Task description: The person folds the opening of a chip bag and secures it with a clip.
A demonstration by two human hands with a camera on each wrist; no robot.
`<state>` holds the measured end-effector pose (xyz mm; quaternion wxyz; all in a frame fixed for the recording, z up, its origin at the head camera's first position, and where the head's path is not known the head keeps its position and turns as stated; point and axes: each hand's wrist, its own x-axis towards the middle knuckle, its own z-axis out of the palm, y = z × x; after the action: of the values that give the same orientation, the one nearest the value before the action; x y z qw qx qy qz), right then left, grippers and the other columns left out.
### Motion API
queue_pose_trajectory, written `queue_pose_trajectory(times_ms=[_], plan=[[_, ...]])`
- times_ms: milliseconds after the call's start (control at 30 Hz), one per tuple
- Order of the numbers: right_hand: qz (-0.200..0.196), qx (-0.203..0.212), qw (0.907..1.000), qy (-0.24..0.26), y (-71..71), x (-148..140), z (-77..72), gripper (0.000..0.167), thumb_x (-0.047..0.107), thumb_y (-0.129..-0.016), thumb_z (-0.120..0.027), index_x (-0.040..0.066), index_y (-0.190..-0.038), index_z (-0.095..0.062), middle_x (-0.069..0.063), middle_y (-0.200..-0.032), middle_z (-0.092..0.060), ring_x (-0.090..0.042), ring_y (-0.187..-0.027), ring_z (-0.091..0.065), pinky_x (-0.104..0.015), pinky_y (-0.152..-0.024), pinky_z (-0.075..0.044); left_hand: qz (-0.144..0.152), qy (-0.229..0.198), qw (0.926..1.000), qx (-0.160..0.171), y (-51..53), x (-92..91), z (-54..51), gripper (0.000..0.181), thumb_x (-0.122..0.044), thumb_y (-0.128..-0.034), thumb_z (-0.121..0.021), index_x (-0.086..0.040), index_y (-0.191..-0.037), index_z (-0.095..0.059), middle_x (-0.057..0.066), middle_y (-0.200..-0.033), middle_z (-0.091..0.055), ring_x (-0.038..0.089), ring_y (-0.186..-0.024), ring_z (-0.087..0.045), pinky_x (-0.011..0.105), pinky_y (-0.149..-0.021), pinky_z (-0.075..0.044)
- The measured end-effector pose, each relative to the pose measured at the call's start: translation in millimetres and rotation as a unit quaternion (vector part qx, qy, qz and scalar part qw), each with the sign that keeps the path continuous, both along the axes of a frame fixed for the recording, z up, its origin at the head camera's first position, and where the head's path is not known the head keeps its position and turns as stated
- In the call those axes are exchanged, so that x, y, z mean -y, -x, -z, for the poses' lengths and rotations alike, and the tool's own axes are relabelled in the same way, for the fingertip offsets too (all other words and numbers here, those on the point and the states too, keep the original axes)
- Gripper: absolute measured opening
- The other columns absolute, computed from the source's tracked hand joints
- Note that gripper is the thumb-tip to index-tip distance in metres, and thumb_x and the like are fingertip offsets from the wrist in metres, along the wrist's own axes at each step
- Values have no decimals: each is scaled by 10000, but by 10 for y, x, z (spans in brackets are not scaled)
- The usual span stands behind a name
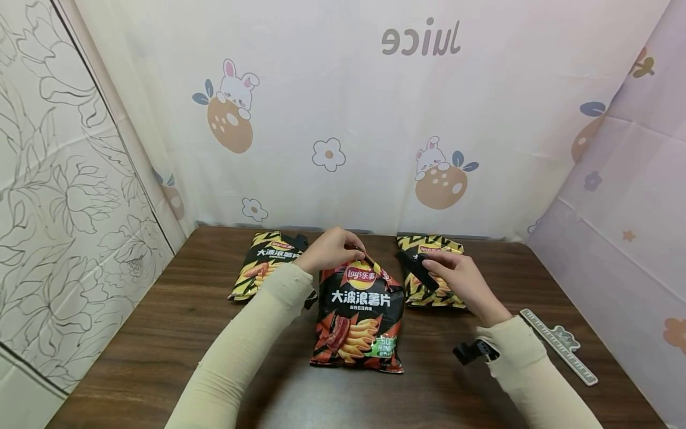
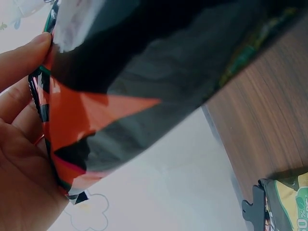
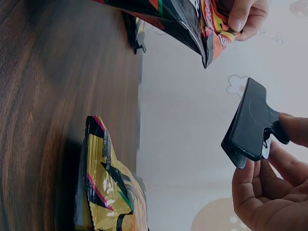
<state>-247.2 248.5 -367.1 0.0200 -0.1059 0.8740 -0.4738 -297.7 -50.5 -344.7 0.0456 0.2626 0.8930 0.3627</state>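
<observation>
Pinching a red chip bag (image 1: 357, 319), contents hidden: left fingers (image 2: 26, 57); gripping a black clip (image 3: 252, 122): right fingers (image 3: 296, 129).

Soft light leaves pale glare on the table (image 1: 327, 402).

On the dark brown wood-grain table (image 1: 177, 345), you have a yellow-and-black chip bag (image 1: 257, 268) towards the back left, a black plastic clip (image 1: 296, 241) at its top; another yellow-and-black zigzag-patterned bag (image 1: 424, 299) lies back right; at your far right sits a pale, ruler-like strip (image 1: 560, 347); behind, you face a white curtain (image 1: 343, 89) printed with rabbits on orange-brown fruit, beside a white panel (image 1: 80, 185) of line-drawn flowers
</observation>
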Motion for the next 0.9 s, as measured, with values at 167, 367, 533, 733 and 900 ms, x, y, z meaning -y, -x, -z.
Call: queue_pose_trajectory(times_ms=[167, 367, 533, 733, 900], plan=[[-67, -9, 9999, 80, 35, 28, 26, 570, 437, -983, -556, 95, -1435, -503, -172, -1472, -476, -289, -1226, -574, -457, -978, -500, 7, 20, 10000, -25, -13, -6, -3, 109, -187, -939, -668, -150, -957, -769, -9, -952, -738, 107, -849, -641, 307, -808, -524], [28, -23, 10000, 35, 53, 94, 46, 577, 446, -980, -558, 88, -1430, -509, -177, -1457, -495, -326, -1196, -586, -477, -949, -514, 21, 13, 10000, -19, -26, -7, -11, 108, -180, -941, -665, -149, -963, -767, -8, -954, -737, 106, -844, -641, 305, -806, -523], [65, -66, 9999, 117, 45, 175, 43, 582, 448, -983, -553, 61, -1416, -517, -191, -1415, -529, -298, -1143, -614, -481, -944, -516, 7, -20, 10000, -3, -32, -10, -9, 108, -181, -940, -666, -149, -964, -767, -8, -947, -735, 105, -822, -639, 294, -777, -519], [25, -180, 9994, 311, 52, 246, 73, 535, 419, -983, -567, 65, -1384, -550, -191, -1362, -575, -292, -1120, -626, -376, -889, -547, 34, -36, 10000, -16, -46, -17, -11, 114, -184, -943, -662, -143, -969, -765, -8, -935, -735, 104, -794, -635, 277, -738, -512], [-7, -380, 9990, 238, 59, 293, 94, 497, 423, -973, -582, 99, -1350, -588, -157, -1272, -629, -145, -930, -639, -328, -756, -544, 94, -44, 9999, -10, -49, -16, -16, 122, -188, -950, -653, -145, -974, -764, -10, -914, -735, 107, -738, -615, 259, -681, -491]])
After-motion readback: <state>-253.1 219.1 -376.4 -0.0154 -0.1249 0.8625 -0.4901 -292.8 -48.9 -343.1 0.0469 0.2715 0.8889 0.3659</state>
